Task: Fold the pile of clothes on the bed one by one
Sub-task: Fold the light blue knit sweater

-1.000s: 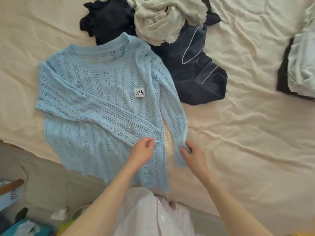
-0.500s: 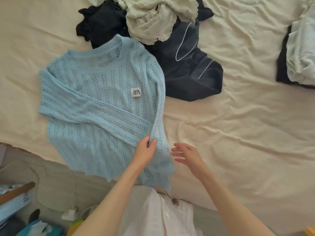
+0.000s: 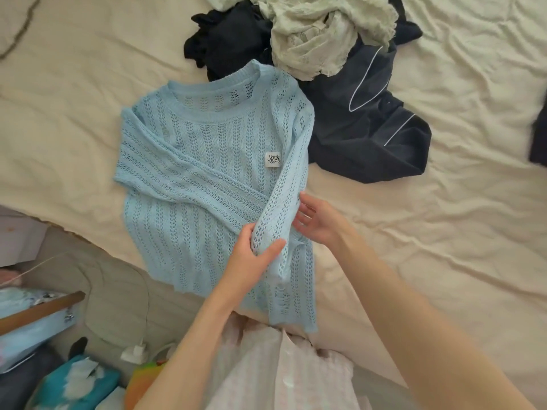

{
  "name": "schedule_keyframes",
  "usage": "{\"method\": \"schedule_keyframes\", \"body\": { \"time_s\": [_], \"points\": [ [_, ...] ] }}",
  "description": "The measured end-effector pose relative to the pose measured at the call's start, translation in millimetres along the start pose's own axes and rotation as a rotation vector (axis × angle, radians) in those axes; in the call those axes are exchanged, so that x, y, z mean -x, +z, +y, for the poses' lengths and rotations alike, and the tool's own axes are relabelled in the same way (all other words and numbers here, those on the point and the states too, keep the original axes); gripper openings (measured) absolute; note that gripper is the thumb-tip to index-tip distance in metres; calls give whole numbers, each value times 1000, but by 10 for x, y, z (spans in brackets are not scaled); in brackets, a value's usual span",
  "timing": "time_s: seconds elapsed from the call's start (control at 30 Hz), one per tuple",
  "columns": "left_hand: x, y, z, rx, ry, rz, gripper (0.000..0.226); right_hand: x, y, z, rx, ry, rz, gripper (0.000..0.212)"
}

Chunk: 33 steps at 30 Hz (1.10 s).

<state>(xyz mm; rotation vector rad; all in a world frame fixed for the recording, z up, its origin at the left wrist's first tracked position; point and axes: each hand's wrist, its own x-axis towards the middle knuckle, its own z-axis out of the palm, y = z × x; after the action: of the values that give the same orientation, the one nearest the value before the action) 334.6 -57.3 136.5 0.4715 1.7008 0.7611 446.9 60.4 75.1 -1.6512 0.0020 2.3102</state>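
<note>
One light blue open-knit sweater lies face up on the cream sheet of the bed, its neckline toward the pile and its hem hanging over the near edge of the mattress. One small white label sits on its chest. Of its two sleeves, one is folded across the body from the left shoulder, and the other sleeve runs down the right side and is being lifted at the cuff. Two hands are in view: the left hand grips that cuff end, thumb and fingers curled round the knit, while the right hand is just beside the sleeve with fingers spread and relaxed, holding nothing; whether its fingertips touch the knit cannot be told. Beyond the neckline lies the pile of unfolded clothes: one crumpled pale green garment on top, one navy garment with white piping spreading to the right, and one dark bundle to the left, touching the sweater's collar. One further dark piece shows at the right edge of the view, well apart from the pile.
</note>
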Motion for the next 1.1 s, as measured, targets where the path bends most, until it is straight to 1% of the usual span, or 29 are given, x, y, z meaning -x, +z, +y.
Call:
{"method": "schedule_keyframes", "body": {
  "time_s": [0.03,0.1,0.13,0.17,0.2,0.27,0.33,0.37,0.43,0.47,0.57,0.6,0.67,0.77,0.8,0.83,0.9,0.97,1.0,1.03,1.07,1.1],
  "points": [
    [-8,-23,-20,-68,17,23,49,-5,41,-8,46,-11,12,12],
    [-28,-46,-79,-301,99,52,82,-8,115,-16,136,-79,89,13],
    [-41,-58,-113,-430,141,57,92,-11,152,-22,166,-128,142,13],
    [-48,-71,-128,-565,159,62,97,-15,178,-33,178,-174,191,14],
    [-54,-78,-129,-703,157,71,96,-16,193,-53,177,-211,226,14],
    [-69,-92,-135,-939,170,85,82,-1,197,-106,161,-253,229,12],
    [-100,-100,-145,-1095,231,102,61,25,170,-152,120,-250,164,7],
    [-127,-108,-142,-1120,246,107,51,47,146,-176,87,-243,126,6],
    [-192,-135,-126,-1061,226,61,37,71,89,-217,46,-238,72,4],
    [-220,-149,-112,-970,204,2,32,87,60,-237,35,-240,54,3],
    [-268,-178,-51,-598,184,-177,9,135,-24,-299,-71,-214,-5,9],
    [-261,-176,-23,-531,181,-192,11,155,-48,-312,-112,-194,-21,10],
    [-255,-164,36,-471,192,-148,14,187,-89,-335,-212,-140,-51,10],
    [-255,-140,171,-379,224,-17,15,138,-112,-391,-432,-60,-127,11],
    [-252,-146,218,-340,224,21,18,101,-92,-424,-442,-48,-128,9],
    [-247,-163,260,-321,222,55,22,56,-43,-467,-417,-33,-104,9],
    [-224,-240,320,-298,195,69,24,-37,87,-570,-344,22,-52,26],
    [-209,-337,358,-275,157,44,27,-84,239,-625,-408,88,-37,37],
    [-210,-383,365,-249,140,23,25,-100,289,-621,-406,75,-25,40],
    [-205,-425,377,-211,121,2,21,-137,290,-607,-326,-1,-8,40],
    [-208,-471,376,-157,105,-17,23,-171,258,-591,-137,-115,39,43],
    [-216,-511,371,-85,78,-29,28,-179,260,-565,40,-190,81,48]
  ]
}}
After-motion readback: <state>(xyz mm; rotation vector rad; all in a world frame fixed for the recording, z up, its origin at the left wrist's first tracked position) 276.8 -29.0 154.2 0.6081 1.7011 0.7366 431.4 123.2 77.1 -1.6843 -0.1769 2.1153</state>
